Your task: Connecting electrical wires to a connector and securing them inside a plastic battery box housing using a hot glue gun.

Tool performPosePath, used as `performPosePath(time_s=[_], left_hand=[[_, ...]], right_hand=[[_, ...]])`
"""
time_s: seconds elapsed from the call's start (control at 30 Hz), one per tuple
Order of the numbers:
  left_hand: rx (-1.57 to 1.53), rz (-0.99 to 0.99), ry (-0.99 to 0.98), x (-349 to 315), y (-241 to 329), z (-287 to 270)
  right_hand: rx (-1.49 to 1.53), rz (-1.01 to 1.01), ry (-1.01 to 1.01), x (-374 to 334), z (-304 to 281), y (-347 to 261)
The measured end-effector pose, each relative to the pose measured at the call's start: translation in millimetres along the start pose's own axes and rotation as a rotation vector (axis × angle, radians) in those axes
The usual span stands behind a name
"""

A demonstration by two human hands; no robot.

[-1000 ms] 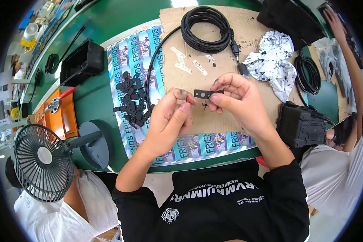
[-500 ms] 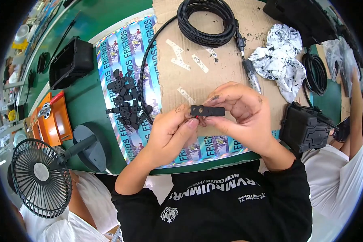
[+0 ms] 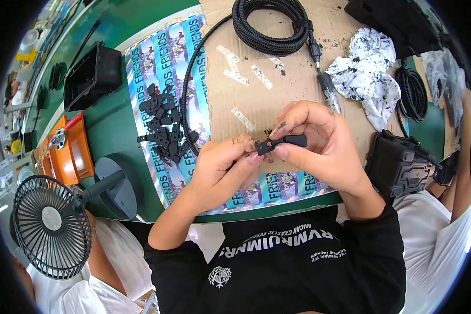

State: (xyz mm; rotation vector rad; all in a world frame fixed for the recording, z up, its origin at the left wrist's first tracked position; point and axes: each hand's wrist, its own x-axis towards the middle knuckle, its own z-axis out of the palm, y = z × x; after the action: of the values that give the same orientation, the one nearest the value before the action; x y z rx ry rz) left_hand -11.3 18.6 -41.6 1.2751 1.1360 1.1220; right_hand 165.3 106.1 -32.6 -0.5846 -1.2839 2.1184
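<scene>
Above the cardboard, my left hand (image 3: 226, 165) and my right hand (image 3: 319, 149) meet over a small black part (image 3: 266, 148) with holes and a red spot. The thumb and fingers of the left hand pinch its left end. Its slimmer black right end lies between the thumb and fingers of my right hand; whether this is one piece or two joined is unclear. To the left of my hands, a pile of similar small black pieces (image 3: 165, 125) is spread on a colourful printed sheet (image 3: 196, 99).
A coil of black corrugated tube (image 3: 240, 31) lies beyond my hands on the cardboard (image 3: 235, 102). Right of it are a dark-handled tool (image 3: 327, 91) and a stained white cloth (image 3: 369, 73). A black case (image 3: 400, 165) stands right; a fan (image 3: 52, 220) and orange bin (image 3: 70, 152) are left.
The black part has turned in my fingers: its left end is tipped lower, and the red spot shows on top. My right hand has shifted slightly right.
</scene>
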Motion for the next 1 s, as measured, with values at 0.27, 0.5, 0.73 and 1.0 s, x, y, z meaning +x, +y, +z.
performPosePath(time_s=[0.27,0.5,0.73,1.0], left_hand=[[0.065,0.029,-0.045,1,0,-1],[0.073,-0.02,-0.059,1,2,-3],[0.111,0.009,-0.064,0,3,-5],[0.042,0.009,-0.072,1,2,-3]], right_hand=[[-0.098,-0.075,-0.022,-3,-5,4],[-0.364,-0.152,0.074,-4,-4,-3],[-0.715,-0.305,0.004,-2,-4,-14],[-0.495,-0.197,0.046,-4,-4,-7]])
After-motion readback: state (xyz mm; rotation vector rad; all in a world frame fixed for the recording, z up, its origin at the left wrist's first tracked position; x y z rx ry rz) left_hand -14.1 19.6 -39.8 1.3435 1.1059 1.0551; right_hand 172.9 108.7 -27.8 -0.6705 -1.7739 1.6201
